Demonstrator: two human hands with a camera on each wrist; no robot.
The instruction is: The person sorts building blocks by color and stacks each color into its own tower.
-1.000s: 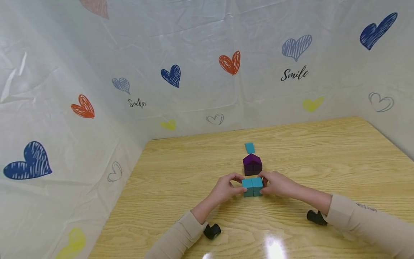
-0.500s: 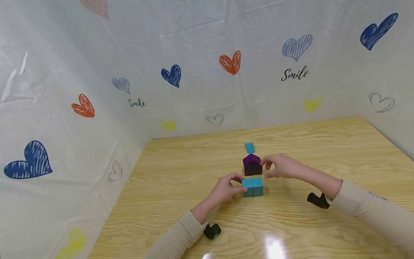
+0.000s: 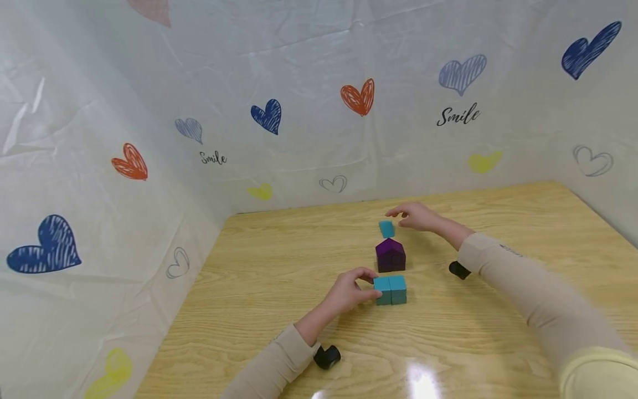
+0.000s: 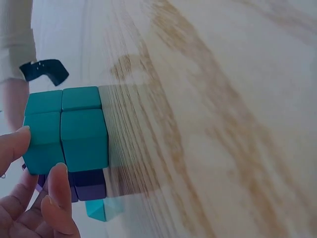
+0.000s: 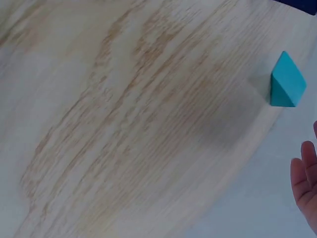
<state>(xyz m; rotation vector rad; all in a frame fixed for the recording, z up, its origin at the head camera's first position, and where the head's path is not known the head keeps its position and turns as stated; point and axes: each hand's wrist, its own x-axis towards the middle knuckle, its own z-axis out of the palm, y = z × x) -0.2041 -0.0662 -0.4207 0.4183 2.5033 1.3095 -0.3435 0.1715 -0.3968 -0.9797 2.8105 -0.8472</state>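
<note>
Two teal blocks (image 3: 390, 284) stand side by side near the middle of the wooden table. My left hand (image 3: 344, 292) holds the left block, thumb at the front and index finger behind. In the left wrist view, seams divide the teal blocks (image 4: 85, 141). Just behind them sits a dark purple house-shaped block group (image 3: 390, 256) with a peaked top, partly visible as purple faces (image 4: 90, 187). Farthest back lies a teal wedge-like piece (image 3: 386, 229). My right hand (image 3: 417, 216) hovers beside it, fingers loosely bent and apart from it; the right wrist view shows this piece (image 5: 288, 84) as angular.
The wood-grain table (image 3: 279, 260) meets a pale curtain (image 3: 299, 160) printed with hearts at the back and sides. A black wrist-worn device (image 3: 327, 357) sits at the left cuff, another black device (image 3: 459, 270) at the right.
My right hand has let go of the right teal block and moved back past the purple blocks to the teal piece. The left hand has stayed on its block.
</note>
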